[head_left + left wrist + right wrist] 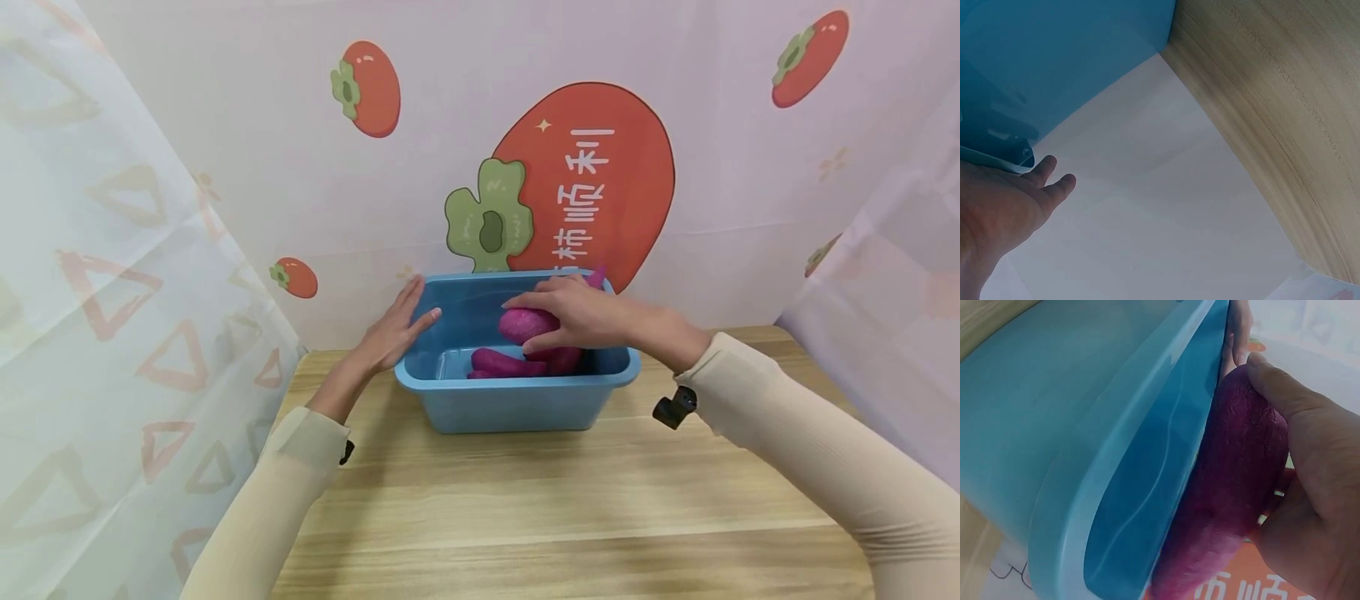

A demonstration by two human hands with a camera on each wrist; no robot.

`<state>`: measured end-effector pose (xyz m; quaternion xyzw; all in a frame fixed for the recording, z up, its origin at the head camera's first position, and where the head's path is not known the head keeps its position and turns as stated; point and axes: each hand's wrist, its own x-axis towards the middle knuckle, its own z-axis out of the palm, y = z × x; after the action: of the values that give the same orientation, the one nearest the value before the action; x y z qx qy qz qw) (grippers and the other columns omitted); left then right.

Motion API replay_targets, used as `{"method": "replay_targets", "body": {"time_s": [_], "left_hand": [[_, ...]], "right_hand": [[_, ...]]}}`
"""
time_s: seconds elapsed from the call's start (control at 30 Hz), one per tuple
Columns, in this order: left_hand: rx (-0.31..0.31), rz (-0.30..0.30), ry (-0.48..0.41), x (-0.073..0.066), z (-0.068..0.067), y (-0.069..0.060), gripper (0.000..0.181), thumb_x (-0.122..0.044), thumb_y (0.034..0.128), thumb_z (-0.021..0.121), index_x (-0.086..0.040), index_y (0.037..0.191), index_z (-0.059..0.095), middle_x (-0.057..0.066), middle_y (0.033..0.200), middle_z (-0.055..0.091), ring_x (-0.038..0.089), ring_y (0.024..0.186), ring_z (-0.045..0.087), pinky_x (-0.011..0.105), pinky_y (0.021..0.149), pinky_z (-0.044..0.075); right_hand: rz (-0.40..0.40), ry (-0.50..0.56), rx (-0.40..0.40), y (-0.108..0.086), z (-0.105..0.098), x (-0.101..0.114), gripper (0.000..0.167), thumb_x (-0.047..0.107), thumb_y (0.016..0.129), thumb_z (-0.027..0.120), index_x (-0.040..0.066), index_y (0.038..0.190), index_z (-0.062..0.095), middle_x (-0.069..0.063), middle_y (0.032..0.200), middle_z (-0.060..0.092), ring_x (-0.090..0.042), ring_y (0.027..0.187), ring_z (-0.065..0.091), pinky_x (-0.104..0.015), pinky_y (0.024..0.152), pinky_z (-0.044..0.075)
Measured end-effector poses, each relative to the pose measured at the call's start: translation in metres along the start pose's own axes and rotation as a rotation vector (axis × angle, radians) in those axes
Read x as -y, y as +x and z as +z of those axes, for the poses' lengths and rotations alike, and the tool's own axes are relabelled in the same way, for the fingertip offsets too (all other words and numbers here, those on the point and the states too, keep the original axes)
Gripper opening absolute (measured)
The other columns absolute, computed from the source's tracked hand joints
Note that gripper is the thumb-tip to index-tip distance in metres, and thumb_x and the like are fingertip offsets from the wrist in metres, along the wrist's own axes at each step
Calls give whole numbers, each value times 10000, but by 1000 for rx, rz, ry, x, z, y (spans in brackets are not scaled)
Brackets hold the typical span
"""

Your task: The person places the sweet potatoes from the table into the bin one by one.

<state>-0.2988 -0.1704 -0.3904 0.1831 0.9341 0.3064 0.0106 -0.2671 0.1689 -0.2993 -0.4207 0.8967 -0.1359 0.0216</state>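
Note:
A blue plastic basin [513, 410] stands on the wooden table against the back wall. Over its right half, my right hand [583, 317] grips a purple sweet potato [525, 325] from above, thumb on one side and fingers on the other. The right wrist view shows this sweet potato [1225, 469] up close, long and wrinkled, beside the basin's rim. Lower in the basin lie more purple sweet potatoes [501, 363], partly hidden by the front wall and my right hand. My left hand [388, 335] touches the basin's left rim with its fingers extended, holding nothing.
The wood-grain table top [525, 517] stretches in front of the basin. A pale cloth wall [262, 150] with printed persimmons rises right behind it, and similar sheets close off the left and right sides.

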Motion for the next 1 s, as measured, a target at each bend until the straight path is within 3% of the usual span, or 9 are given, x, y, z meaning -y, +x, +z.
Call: {"method": "replay_targets", "body": {"time_s": [0.37, 0.63, 1.0], "left_hand": [[2, 2, -1, 0, 1, 0, 851, -594, 1087, 360, -152, 1715, -6, 51, 1796, -46, 311, 1653, -8, 659, 1280, 119], [-5, 9, 6, 1, 0, 0, 854, -606, 1091, 350, -140, 1714, -2, 55, 1796, -40, 305, 1654, -5, 651, 1285, 110], [-3, 14, 7, 0, -1, -1, 861, -613, 1090, 353, -134, 1712, -1, 60, 1796, -34, 309, 1653, 0, 644, 1288, 109]], "right_hand": [[-7, -9, 15, 2, 6, 3, 726, 476, 896, 829, 190, 1522, 598, -76, 1268, 686, -263, 1214, 601, -578, 1042, 418], [44, -67, -27, 0, 1, 6, 807, 522, 907, 802, 181, 1581, 520, -142, 1507, 579, -352, 1428, 497, -680, 1191, 270], [78, -109, -87, -7, 3, -3, 829, 486, 937, 783, 113, 1604, 462, -180, 1576, 500, -386, 1467, 447, -689, 1172, 298]]}}
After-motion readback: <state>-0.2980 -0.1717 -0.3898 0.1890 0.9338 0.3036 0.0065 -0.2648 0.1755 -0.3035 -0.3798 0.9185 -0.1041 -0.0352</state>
